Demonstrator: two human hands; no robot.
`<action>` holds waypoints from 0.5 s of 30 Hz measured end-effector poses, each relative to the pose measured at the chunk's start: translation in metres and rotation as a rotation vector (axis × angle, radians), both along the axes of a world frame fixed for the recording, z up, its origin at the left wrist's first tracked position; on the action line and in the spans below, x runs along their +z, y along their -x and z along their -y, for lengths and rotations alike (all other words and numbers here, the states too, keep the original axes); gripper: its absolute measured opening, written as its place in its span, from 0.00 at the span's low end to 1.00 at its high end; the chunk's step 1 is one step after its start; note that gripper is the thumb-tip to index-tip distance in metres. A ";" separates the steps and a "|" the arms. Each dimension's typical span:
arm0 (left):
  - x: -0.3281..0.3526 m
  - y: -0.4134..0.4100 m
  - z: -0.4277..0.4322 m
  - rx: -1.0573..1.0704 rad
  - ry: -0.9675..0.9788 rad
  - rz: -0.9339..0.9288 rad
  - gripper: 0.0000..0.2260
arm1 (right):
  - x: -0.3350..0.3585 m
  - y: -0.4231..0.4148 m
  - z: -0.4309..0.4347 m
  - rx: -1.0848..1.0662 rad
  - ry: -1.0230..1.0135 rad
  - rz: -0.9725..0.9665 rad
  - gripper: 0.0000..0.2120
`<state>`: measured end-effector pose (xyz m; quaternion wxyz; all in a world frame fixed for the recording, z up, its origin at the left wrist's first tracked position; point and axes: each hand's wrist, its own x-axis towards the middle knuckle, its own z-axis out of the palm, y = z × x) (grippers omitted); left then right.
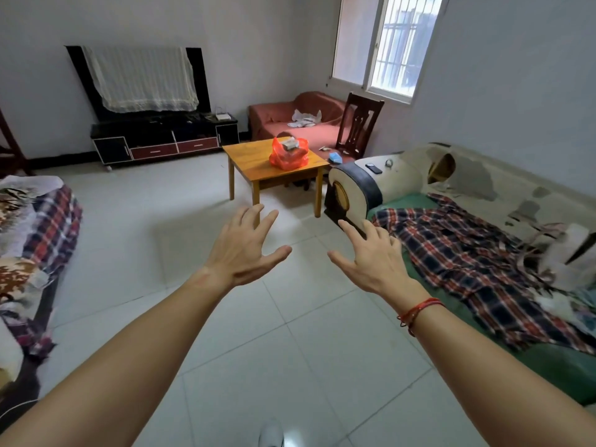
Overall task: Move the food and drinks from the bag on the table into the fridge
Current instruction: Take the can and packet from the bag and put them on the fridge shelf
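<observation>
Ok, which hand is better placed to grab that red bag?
Left hand, marginally: both are open and well short, but the red bag sits nearer its line than the right hand's.

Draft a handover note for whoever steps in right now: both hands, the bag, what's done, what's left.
Left hand: open, empty, held out over the floor.
Right hand: open, empty.
Red plastic bag: on the wooden table across the room, a box showing at its top.
Done: nothing, by the look of it.
Left: go to the bag and move everything to the fridge, which is not in view.
</observation>
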<state>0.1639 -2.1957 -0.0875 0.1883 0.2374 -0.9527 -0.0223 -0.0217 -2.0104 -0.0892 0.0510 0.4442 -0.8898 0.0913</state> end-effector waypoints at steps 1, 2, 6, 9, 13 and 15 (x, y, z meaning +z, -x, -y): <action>-0.003 0.011 0.015 -0.005 0.000 0.004 0.37 | -0.003 0.011 0.013 -0.003 -0.001 0.002 0.34; -0.006 0.022 0.030 -0.007 0.001 0.003 0.38 | -0.005 0.022 0.028 -0.005 -0.002 0.004 0.34; -0.012 0.074 0.097 -0.004 -0.010 -0.006 0.39 | -0.008 0.072 0.095 -0.001 -0.028 0.004 0.34; -0.016 0.112 0.149 -0.007 -0.033 0.003 0.39 | -0.008 0.108 0.149 0.001 -0.044 0.006 0.34; -0.017 0.160 0.211 -0.001 -0.031 0.031 0.39 | -0.009 0.154 0.209 0.002 -0.062 0.011 0.34; -0.016 0.184 0.236 -0.001 -0.018 0.031 0.38 | -0.009 0.178 0.233 -0.007 -0.053 0.012 0.34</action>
